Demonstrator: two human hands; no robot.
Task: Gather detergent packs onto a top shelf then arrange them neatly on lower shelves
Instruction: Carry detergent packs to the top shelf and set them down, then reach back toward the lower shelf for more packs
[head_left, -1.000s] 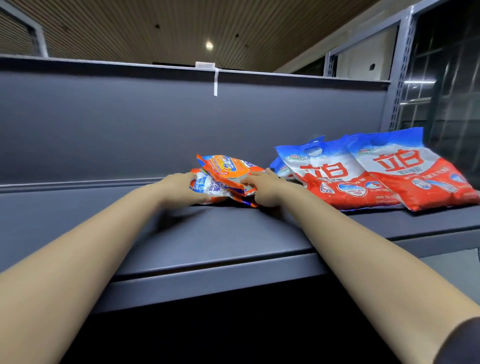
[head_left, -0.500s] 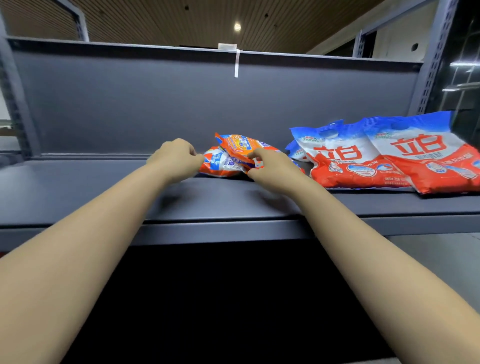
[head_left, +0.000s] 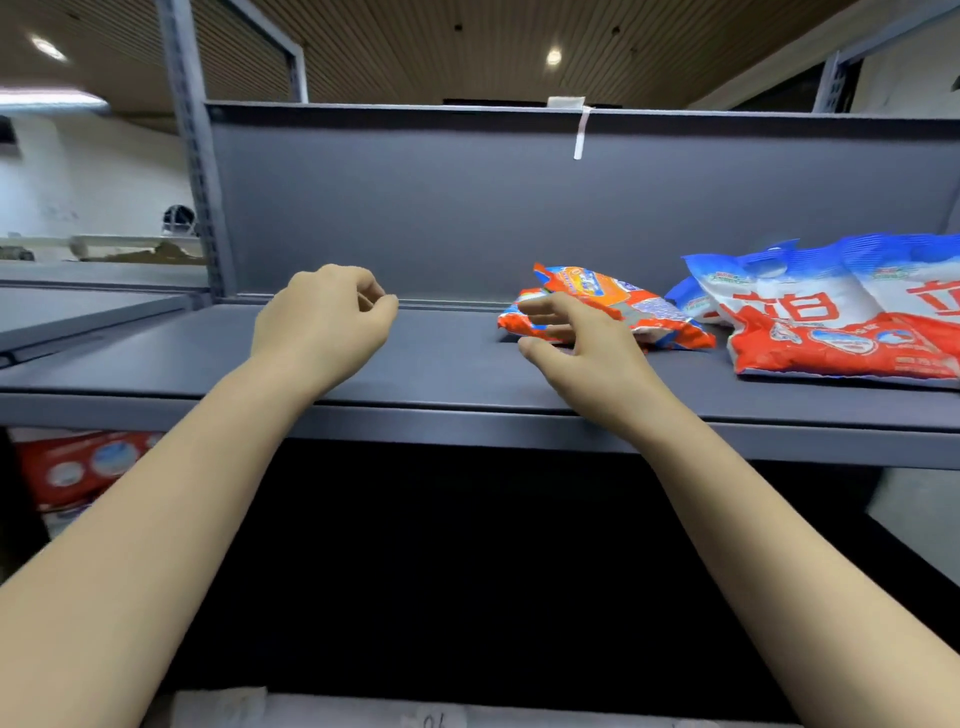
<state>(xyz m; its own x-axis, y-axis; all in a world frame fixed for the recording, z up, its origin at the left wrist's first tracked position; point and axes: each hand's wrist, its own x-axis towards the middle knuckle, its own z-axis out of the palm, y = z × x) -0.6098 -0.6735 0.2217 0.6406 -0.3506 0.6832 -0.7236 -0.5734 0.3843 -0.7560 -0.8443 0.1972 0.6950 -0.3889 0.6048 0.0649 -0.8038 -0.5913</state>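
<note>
Lying heaped on the grey metal top shelf (head_left: 415, 364), small orange plastic detergent packs (head_left: 623, 312), seemingly gathered; right hand (head_left: 582, 348) fingers spread alongside, left hand (head_left: 324, 319) loosely curled, empty.

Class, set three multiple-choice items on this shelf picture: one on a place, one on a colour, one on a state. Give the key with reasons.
1. Where do the small orange packs lie?
A. On the top shelf, left of the big packs
B. On the floor
C. In the left hand

2. Which colours do the big packs show?
A. Green and yellow
B. Blue, white and red
C. Black only

3. What is the left hand doing?
A. Holding a pack in its grip
B. Pressing the back panel
C. Holding nothing, fingers loosely curled

Key: 1 A, they rest on the top shelf beside the big packs. 2 B, blue tops, white middles, red bottoms. 3 C, nothing lies in it.
</note>
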